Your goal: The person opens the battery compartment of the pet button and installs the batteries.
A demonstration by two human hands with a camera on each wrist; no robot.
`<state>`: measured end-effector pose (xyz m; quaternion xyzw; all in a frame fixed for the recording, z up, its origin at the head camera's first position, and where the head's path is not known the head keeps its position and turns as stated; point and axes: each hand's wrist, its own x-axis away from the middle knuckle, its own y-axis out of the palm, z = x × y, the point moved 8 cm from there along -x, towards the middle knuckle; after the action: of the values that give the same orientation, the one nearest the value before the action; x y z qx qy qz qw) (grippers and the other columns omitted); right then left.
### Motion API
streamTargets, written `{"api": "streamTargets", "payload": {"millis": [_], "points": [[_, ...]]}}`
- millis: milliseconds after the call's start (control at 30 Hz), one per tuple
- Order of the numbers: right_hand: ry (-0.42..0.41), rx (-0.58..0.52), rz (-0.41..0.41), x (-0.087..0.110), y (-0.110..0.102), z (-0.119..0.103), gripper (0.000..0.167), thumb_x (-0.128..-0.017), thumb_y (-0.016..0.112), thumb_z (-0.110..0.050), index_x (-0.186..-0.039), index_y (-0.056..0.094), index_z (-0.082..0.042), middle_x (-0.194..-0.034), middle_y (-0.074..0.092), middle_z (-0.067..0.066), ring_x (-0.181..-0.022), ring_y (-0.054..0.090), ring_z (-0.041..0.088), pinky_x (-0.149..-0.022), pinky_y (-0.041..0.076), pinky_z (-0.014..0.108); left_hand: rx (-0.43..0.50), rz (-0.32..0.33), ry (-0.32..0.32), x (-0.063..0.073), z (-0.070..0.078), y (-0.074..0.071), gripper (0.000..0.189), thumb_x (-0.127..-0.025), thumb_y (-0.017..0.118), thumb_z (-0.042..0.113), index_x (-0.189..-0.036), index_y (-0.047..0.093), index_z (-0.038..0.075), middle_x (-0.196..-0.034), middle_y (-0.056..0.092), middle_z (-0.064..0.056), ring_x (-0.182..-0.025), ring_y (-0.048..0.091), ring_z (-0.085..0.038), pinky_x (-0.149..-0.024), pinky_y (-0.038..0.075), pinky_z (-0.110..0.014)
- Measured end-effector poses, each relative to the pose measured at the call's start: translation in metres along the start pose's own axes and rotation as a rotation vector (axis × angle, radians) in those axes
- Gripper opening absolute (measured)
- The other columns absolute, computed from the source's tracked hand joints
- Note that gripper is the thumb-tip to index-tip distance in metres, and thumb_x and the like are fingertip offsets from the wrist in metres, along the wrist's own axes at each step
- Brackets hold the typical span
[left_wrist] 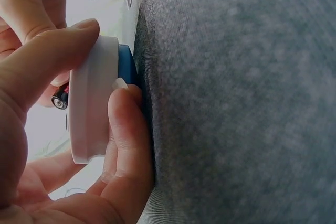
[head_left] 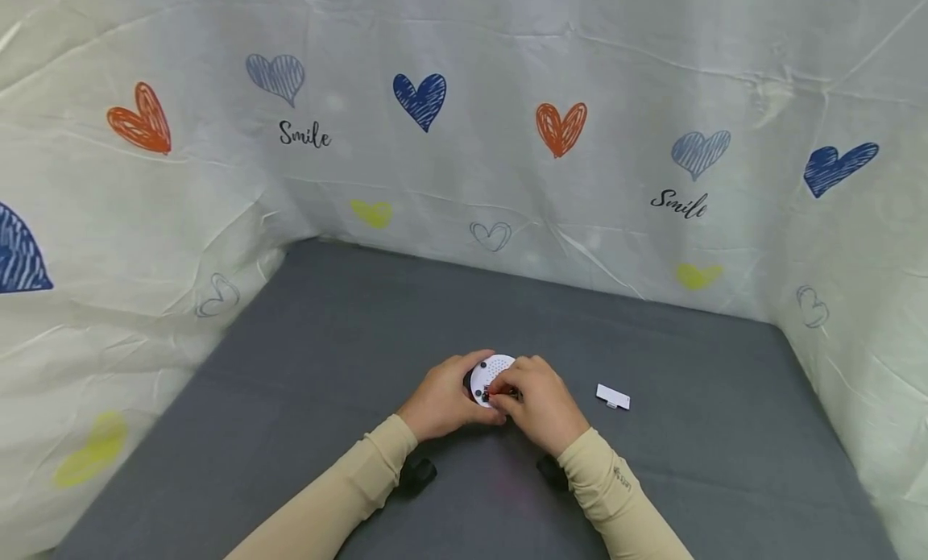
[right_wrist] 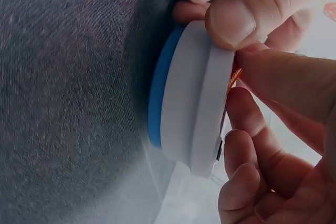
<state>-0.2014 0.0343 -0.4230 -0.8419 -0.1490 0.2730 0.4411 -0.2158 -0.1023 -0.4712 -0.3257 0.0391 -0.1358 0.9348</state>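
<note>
A round white device (head_left: 499, 368) with a perforated face and small dark feet is between my hands, face up. Its blue base (right_wrist: 159, 100) lies against the grey cloth. My left hand (head_left: 444, 395) grips the rim, thumb on one side and fingers round the other, as the left wrist view shows. At the perforated face, my right hand (head_left: 542, 403) pinches a small black-and-red battery (left_wrist: 61, 97) between thumb and finger. Its metal end sticks out in the left wrist view; fingers hide most of the rest. How far the battery sits inside cannot be seen.
To the right of my right hand lies a small white battery cover (head_left: 613, 396) with a tab. Grey cloth (head_left: 348, 326) covers the table. White sheeting (head_left: 478, 181) printed with hearts stands along the back and both sides.
</note>
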Motion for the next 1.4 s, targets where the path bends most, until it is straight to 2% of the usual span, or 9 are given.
{"api": "streamTargets", "payload": {"millis": [100,233,367,433,500,667,833,1067,1400], "points": [[0.008,0.012,0.019,0.000,-0.003,0.002,0.015,-0.081,0.093,-0.011,-0.089,0.083,-0.017,-0.085,0.068,-0.003,-0.083,0.054,0.013,-0.075,0.047,0.030,-0.007,0.001,-0.002,-0.001,0.001,0.000,0.097,-0.075,0.101,0.040,-0.158,0.056,0.019,-0.138,0.068,-0.010,-0.114,0.063,-0.022,-0.097,0.055,-0.044],[0.090,0.061,0.084,0.001,-0.011,0.007,0.017,-0.086,0.092,-0.023,-0.098,0.081,-0.016,-0.087,0.067,0.001,-0.083,0.051,0.016,-0.074,0.044,0.032,-0.010,-0.002,-0.010,-0.002,0.000,0.001,0.098,-0.076,0.101,0.040,-0.160,0.055,0.018,-0.141,0.066,-0.011,-0.116,0.064,-0.023,-0.097,0.056,-0.045],[0.235,0.130,0.114,0.005,-0.014,0.017,0.044,-0.090,0.088,-0.043,-0.120,0.078,-0.012,-0.092,0.064,0.007,-0.083,0.048,0.019,-0.069,0.041,0.032,-0.024,-0.001,-0.014,-0.002,0.000,0.001,0.098,-0.076,0.101,0.039,-0.160,0.055,0.017,-0.141,0.066,-0.013,-0.116,0.064,-0.024,-0.096,0.056,-0.046],[0.297,0.157,0.092,0.007,-0.011,0.021,0.057,-0.088,0.087,-0.052,-0.129,0.076,-0.013,-0.094,0.062,0.008,-0.082,0.047,0.020,-0.066,0.040,0.032,-0.030,0.000,-0.012,-0.002,0.001,0.001,0.098,-0.076,0.101,0.040,-0.159,0.055,0.017,-0.140,0.067,-0.014,-0.115,0.064,-0.025,-0.095,0.057,-0.047],[0.342,0.175,0.063,0.008,-0.009,0.025,0.064,-0.087,0.086,-0.057,-0.133,0.075,-0.014,-0.094,0.062,0.009,-0.080,0.050,0.020,-0.063,0.040,0.032,-0.032,0.000,-0.011,-0.002,0.001,0.001,0.098,-0.076,0.100,0.040,-0.160,0.055,0.016,-0.139,0.067,-0.014,-0.116,0.065,-0.025,-0.096,0.057,-0.047],[0.405,0.192,0.026,0.010,-0.005,0.031,0.064,-0.087,0.083,-0.063,-0.131,0.076,-0.017,-0.089,0.072,0.007,-0.068,0.059,0.018,-0.054,0.040,0.033,-0.025,-0.003,-0.004,-0.002,0.002,0.001,0.098,-0.076,0.101,0.040,-0.160,0.055,0.017,-0.138,0.067,-0.013,-0.115,0.064,-0.024,-0.096,0.056,-0.047],[0.451,0.135,0.004,0.011,-0.002,0.034,0.066,-0.085,0.083,-0.065,-0.130,0.075,-0.017,-0.077,0.074,0.006,-0.057,0.057,0.017,-0.050,0.038,0.033,-0.023,-0.002,-0.005,-0.003,0.001,0.001,0.098,-0.075,0.101,0.040,-0.159,0.055,0.017,-0.136,0.068,-0.012,-0.113,0.064,-0.022,-0.096,0.056,-0.046],[0.494,0.088,-0.016,0.012,0.002,0.036,0.073,-0.082,0.084,-0.067,-0.132,0.073,-0.015,-0.080,0.074,0.007,-0.060,0.059,0.019,-0.052,0.040,0.034,-0.007,0.010,-0.030,-0.003,-0.002,0.001,0.099,-0.072,0.102,0.036,-0.158,0.056,0.019,-0.135,0.067,-0.013,-0.111,0.064,-0.022,-0.097,0.055,-0.045],[0.511,0.051,-0.021,0.013,0.003,0.036,0.065,-0.083,0.084,-0.055,-0.130,0.071,-0.013,-0.082,0.075,0.009,-0.062,0.061,0.021,-0.054,0.043,0.036,-0.015,0.026,-0.018,-0.004,0.001,0.001,0.098,-0.070,0.103,0.030,-0.157,0.059,0.019,-0.133,0.067,-0.012,-0.109,0.063,-0.021,-0.096,0.055,-0.044]]}}
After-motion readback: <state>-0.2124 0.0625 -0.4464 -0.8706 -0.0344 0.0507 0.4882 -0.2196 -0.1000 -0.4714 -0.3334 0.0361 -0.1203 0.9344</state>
